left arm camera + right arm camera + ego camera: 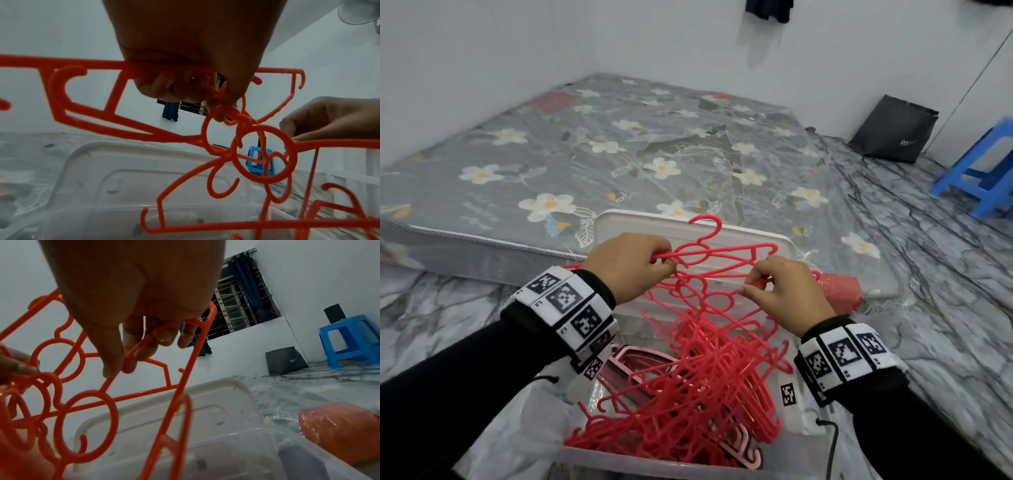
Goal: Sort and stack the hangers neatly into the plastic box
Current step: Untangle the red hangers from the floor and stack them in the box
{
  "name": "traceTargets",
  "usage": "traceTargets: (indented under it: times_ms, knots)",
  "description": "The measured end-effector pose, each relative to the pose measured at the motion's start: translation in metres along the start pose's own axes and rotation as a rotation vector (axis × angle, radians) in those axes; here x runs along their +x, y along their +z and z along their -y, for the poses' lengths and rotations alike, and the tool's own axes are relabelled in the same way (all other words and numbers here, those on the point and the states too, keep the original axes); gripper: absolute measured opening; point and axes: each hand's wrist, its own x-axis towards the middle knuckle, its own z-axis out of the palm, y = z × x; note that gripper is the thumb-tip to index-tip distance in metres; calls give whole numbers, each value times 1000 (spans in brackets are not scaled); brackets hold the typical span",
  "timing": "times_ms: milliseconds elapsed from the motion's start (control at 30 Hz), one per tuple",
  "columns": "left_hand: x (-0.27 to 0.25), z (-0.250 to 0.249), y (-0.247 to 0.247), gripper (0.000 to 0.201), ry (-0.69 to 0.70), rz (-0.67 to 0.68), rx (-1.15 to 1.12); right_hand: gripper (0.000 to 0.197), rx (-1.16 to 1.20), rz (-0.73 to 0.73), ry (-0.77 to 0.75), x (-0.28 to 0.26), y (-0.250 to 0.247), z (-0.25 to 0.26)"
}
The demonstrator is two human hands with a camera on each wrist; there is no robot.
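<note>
A tangle of red plastic hangers (709, 370) hangs from both hands over the clear plastic box (619, 459). My left hand (630, 265) grips the bar of the top red hanger (726, 251), its fingers (174, 87) curled round it. My right hand (787, 294) pinches a second red hanger (144, 340) just below and to the right. Ring parts of the hangers (265, 154) interlock between the two hands. Pink hangers (640, 363) lie low in the box under the red ones.
The box's white lid (739, 240) leans against a flowered mattress (585, 154) wrapped in plastic. A red wrapped bundle (842, 287) lies to the right of the lid. A blue stool (983, 164) and a black bag (893, 130) stand at the far right wall.
</note>
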Motion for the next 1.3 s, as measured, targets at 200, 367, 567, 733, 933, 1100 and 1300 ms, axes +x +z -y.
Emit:
traceTargets:
  times_ms: [200,367,567,733,933,1100,1300]
  knots:
    - [0,1,2,31,-1,61,-91,21,101,-39,67,1,7,-1]
    - [0,-1,4,22,10,86,-89,21,175,21,177,3,10,-6]
    - [-1,0,12,36,-51,180,-195,21,79,4,212,0,15,-5]
    - [1,1,8,27,-92,52,-340,17,-196,192,182,-6,27,-5]
    - [3,-3,17,21,-180,40,-381,21,-525,395,-48,-18,48,8]
    - [0,-1,22,27,-207,32,-444,28,-508,308,-89,-6,32,8]
    - [2,1,15,28,-152,30,-389,22,-406,319,-182,-2,18,3]
